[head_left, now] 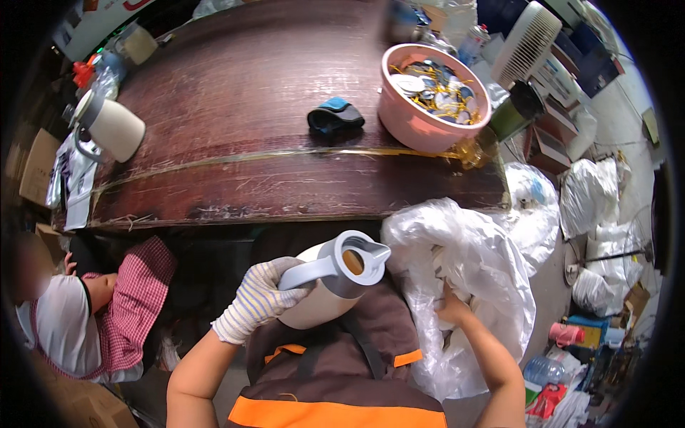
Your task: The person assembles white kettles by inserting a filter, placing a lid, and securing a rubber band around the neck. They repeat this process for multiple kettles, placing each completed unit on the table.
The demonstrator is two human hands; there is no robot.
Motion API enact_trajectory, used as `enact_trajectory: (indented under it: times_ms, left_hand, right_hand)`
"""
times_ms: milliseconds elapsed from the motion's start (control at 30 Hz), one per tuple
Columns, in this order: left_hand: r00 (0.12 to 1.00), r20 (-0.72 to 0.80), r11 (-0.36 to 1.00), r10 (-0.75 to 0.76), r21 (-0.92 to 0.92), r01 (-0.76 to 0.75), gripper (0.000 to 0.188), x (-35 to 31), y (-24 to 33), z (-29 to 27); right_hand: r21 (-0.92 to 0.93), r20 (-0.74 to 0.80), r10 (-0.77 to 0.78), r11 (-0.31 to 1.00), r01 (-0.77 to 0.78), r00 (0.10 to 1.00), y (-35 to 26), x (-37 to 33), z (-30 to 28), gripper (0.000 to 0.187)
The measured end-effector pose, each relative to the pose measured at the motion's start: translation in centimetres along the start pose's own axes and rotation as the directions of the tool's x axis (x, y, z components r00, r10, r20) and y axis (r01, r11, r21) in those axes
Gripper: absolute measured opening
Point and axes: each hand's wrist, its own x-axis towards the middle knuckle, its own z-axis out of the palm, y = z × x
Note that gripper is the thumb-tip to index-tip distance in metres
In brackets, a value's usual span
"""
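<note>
The left hand (258, 298), in a striped knit glove, is curled tight around the grey handle of a cream jug (332, 282) with a grey lid, holding it tilted above the person's brown and orange apron (335, 371), close to the body and just near of the table's front edge. The jug's open spout faces up and to the right. The bare right hand (451, 308) reaches into a large clear plastic bag (471, 285) just right of the jug; its fingers are buried in the crumpled film, so I cannot tell whether they are spread or pinching something. The bag hangs beside the near right corner of the dark wooden table (250, 107). On the table, far and to the right, stands a pink bowl (428, 121) filled with small round pieces and yellow bits, and just left of it lies a dark cloth (334, 116) with a blue edge. At the far left edge of the table lies a 2nd cream jug (108, 127), on its side. Below the table on the left crouches another person (93, 314) in a red checked garment. More white bags (599, 207) are piled on the floor at the far right.
</note>
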Motion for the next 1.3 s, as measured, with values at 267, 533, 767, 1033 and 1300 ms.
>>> enact_trajectory:
  times_ms: [267, 533, 767, 1033, 1300]
  left_hand:
    - [0.985, 0.035, 0.964, 0.169, 0.204, -0.172, 0.034, -0.6, -1.4, 0.7]
    - [0.989, 0.101, 0.886, 0.11, 0.44, -0.144, 0.037, -2.8, 0.3, 2.6]
    - [0.988, 0.103, 0.885, 0.117, 0.44, -0.151, 0.041, -3.6, 0.0, 1.6]
    - [0.933, 0.064, 0.812, 0.354, 0.475, -0.34, 0.037, -1.0, -2.2, -1.0]
    - [0.896, 0.285, 0.922, 0.34, 0.088, -0.378, 0.031, 8.4, -3.9, 0.8]
  right_hand:
    - [0.528, -0.085, -0.072, 0.843, 0.106, 0.994, -13.0, -9.9, -10.4, 0.087]
    - [-0.042, -0.308, -0.653, 0.736, 0.675, 0.692, -29.9, -9.4, -11.6, 0.078]
    - [-0.126, -0.349, -0.736, 0.651, 0.749, 0.581, -32.3, -9.3, -10.6, 0.063]
    - [-0.252, -0.314, -0.885, 0.427, 0.868, 0.344, -33.7, -8.6, -9.6, 0.058]
    - [-0.187, 0.108, -0.96, -0.274, 0.943, -0.257, -38.1, -12.3, -9.9, 0.041]
